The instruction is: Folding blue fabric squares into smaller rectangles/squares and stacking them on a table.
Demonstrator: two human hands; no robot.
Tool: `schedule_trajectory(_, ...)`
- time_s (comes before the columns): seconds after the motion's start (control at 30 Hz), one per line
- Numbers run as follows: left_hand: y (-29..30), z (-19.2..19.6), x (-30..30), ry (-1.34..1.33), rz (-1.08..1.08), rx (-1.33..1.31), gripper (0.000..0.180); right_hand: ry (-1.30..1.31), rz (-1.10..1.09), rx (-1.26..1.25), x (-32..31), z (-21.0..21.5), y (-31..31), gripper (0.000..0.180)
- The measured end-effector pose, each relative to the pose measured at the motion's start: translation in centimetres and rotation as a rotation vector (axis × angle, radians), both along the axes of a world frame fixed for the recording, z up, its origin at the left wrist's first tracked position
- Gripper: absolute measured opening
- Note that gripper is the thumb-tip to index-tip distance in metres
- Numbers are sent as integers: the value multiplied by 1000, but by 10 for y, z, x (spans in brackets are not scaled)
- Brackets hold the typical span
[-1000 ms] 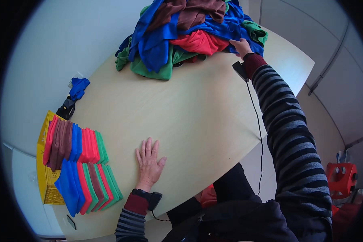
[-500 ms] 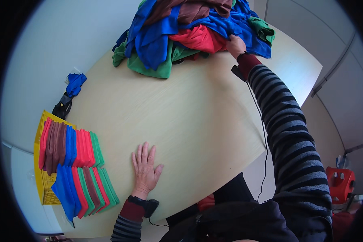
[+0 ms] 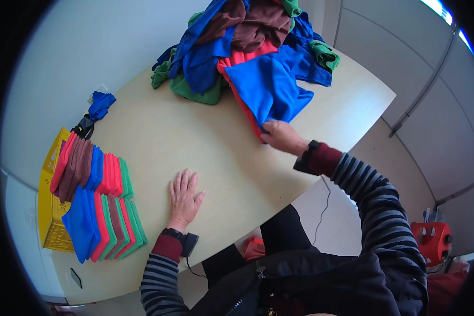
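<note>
My right hand (image 3: 283, 137) is closed on the near corner of a red cloth (image 3: 242, 100), which stretches out from the heap (image 3: 258, 31) toward me. Over that red cloth lies a bright blue cloth (image 3: 271, 87), its lower tip also at my fingers; whether I grip it too is hard to tell. The heap is loose blue, green, brown and red cloths at the table's far side. My left hand (image 3: 184, 200) rests flat on the tabletop with fingers stretched out, holding nothing. To its left stand folded cloths (image 3: 108, 224) in two rows, coloured red, brown, blue and green.
A yellow basket (image 3: 55, 231) stands behind the folded cloths on the left. Farther back, a small blue cloth (image 3: 101, 105) lies by the wall near a dark object. The pale table (image 3: 226, 179) ends in a curved near edge. A red plastic container (image 3: 432, 242) stands at the lower right.
My right hand has come from the heap toward me, drawing the red cloth out with the blue one over it. My left hand stays flat on the table. The view has shifted slightly.
</note>
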State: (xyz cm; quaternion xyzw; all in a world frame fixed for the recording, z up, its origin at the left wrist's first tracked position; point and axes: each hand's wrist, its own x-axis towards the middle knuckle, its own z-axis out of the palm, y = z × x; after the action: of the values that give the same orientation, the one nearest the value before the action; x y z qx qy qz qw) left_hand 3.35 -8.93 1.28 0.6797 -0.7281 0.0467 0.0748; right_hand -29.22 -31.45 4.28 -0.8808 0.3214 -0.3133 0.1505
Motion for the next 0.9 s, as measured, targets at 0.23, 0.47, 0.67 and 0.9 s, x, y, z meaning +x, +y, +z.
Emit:
schedule_trajectory(0.23, 0, -11, -3, -1, 22, -26, 63, -25, 215, 210, 50, -16, 131, 17)
schedule_trajectory(0.47, -6, -47, 14, 68, 134, -85, 60, 32, 404, 307, 83, 1, 212, 14)
schedule_trajectory(0.67, -28, -17, -28, 751, 85, -91, 47, -10, 489, 308, 111, -17, 256, 15)
schedule_trajectory(0.9, 19, 0, -13, 1356, 299, 274, 41, 250, 717, 988, 76, 34, 247, 22)
